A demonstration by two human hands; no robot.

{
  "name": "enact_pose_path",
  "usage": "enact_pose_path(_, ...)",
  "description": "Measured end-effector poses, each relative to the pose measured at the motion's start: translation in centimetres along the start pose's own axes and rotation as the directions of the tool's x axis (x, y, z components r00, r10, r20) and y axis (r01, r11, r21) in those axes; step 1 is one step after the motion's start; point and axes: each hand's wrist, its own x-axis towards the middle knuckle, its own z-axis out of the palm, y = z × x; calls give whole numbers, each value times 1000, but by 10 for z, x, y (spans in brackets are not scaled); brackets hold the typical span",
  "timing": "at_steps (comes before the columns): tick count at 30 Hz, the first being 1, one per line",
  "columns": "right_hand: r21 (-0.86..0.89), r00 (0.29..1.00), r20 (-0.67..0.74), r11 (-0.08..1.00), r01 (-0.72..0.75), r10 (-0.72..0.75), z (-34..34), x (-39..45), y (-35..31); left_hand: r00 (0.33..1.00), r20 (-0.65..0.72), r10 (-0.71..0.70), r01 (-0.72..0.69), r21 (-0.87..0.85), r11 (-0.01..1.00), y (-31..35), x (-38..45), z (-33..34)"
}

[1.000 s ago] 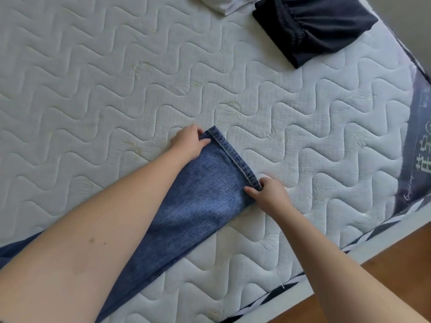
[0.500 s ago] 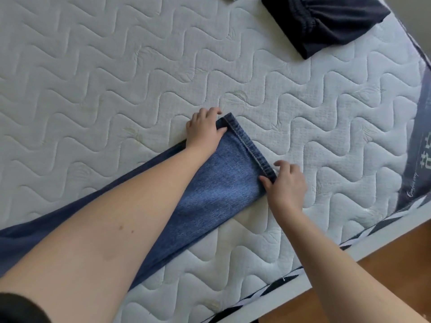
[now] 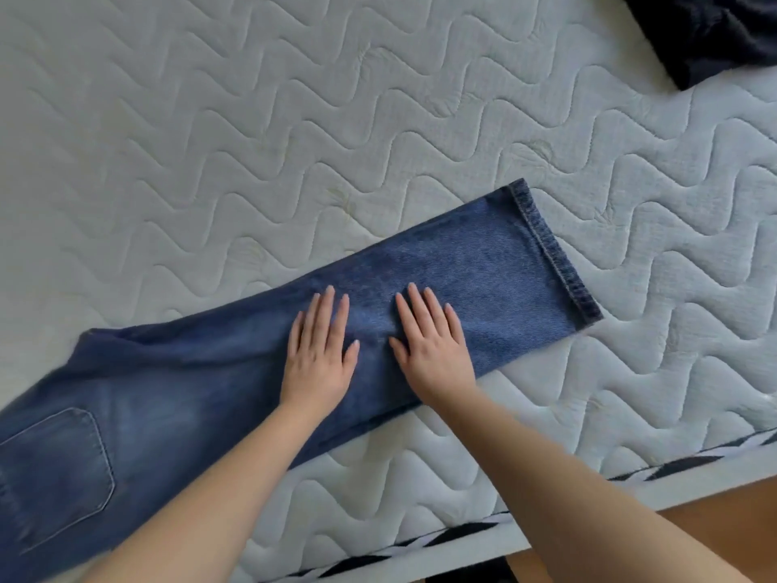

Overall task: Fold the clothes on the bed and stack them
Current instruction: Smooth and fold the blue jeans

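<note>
Fingers straight and flat, gripping nothing: left hand (image 3: pixel 320 355) and right hand (image 3: pixel 433 351) side by side, palms down, pressing the middle of blue jeans (image 3: pixel 475 279). Jeans laid lengthwise along the near edge of a white quilted mattress (image 3: pixel 294 119), hem end toward the right, back pocket (image 3: pixel 54 473) at lower left. Dark folded garment (image 3: pixel 710 31) well apart at top right corner, partly cut off.
</note>
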Motion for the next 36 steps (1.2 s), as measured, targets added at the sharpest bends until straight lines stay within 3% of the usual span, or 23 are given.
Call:
enact_pose_path(4, -145, 999, 21, 989, -38, 42, 4, 2, 18, 987, 146, -71, 56, 103, 993, -32, -47, 10)
enact_pose_path(9, -249, 990, 78, 964, -92, 114, -3, -1, 24, 981, 164, -106, 89, 105, 990, -36, -72, 11)
enact_pose_path(13, -226, 981, 127, 967, -114, 146, -2, -3, -5, 980, 173, -94, 79, 96, 992, -38, -87, 8)
enact_pose_path(20, -115, 953, 263, 976, 184, -149, 18, 9, -93, 972, 233, -16, -4, 84, 996, -76, -124, -2)
enact_pose_path(32, -101, 893, 318, 925, 365, -318, 67, 25, -210, 956, 224, -189, 173, 86, 981, -179, -214, -28)
enact_pose_path(36, -66, 860, 341, 902, 426, -381, 72, 27, -233, 974, 107, -199, 204, -39, 978, -184, -210, -41)
